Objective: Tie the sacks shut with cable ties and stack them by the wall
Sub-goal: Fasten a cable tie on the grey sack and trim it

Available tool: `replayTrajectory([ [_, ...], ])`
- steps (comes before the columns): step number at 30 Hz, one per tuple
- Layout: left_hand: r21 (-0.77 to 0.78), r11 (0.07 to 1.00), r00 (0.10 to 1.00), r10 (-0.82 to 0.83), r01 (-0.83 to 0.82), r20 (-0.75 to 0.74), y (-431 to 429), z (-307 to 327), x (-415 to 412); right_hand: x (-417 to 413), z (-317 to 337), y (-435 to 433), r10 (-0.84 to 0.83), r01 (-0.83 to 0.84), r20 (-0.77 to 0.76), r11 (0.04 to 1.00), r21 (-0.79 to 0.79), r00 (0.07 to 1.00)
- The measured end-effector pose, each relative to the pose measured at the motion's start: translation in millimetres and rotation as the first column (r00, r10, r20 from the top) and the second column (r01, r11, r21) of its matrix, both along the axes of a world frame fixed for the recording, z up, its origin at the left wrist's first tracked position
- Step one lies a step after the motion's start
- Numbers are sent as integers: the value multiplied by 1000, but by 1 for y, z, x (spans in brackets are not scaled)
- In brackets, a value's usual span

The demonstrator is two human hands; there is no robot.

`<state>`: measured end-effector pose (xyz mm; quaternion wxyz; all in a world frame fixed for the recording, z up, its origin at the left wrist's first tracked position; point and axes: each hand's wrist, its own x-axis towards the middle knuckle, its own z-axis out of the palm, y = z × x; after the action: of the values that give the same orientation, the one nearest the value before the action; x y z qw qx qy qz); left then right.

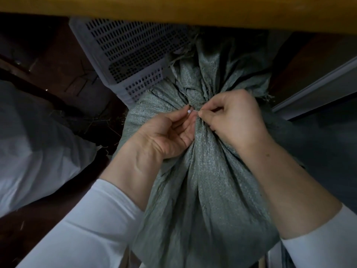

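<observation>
The left hand (166,134) lies palm up against the gathered neck of the green woven sack (208,190), its fingers curled and its fingertips pinching the small white head of a cable tie (189,112). The right hand (233,120) meets it from the right, knuckles up, thumb and forefinger nipped together on the tie just beside that head; how much of the strap runs round the neck is hidden by the fingers and folds. Both forearms come in from the near edge in white sleeves (92,225). The sack lies lengthwise from near to far in the middle of the scene, its body bulging toward the viewer and its frayed open mouth fanning out beyond the hands. Touching the far left of the mouth stands a pale perforated plastic crate (123,53). A white sack (29,151) lies to the left, apart from the green one, on a dark floor (63,78). A yellow band (173,8) crosses the far top.
</observation>
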<state>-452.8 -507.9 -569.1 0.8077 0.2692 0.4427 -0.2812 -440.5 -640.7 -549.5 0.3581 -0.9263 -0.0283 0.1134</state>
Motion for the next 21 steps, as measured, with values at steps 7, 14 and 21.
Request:
replayTrajectory([
  [7, -40, 999, 1000, 27, -27, -5, 3, -4, -2, 3, 14, 7, 97, -98, -16, 990, -102, 995],
  [14, -81, 994, 997, 76, -75, 12, -2, -7, -4, 4, 17, 11, 137, -140, -30, 974, -180, 990],
  [21, -70, 993, 994, 101, -97, 50, -3, -10, -5, 2, 11, 11, 67, -70, -31, 990, -121, 997],
])
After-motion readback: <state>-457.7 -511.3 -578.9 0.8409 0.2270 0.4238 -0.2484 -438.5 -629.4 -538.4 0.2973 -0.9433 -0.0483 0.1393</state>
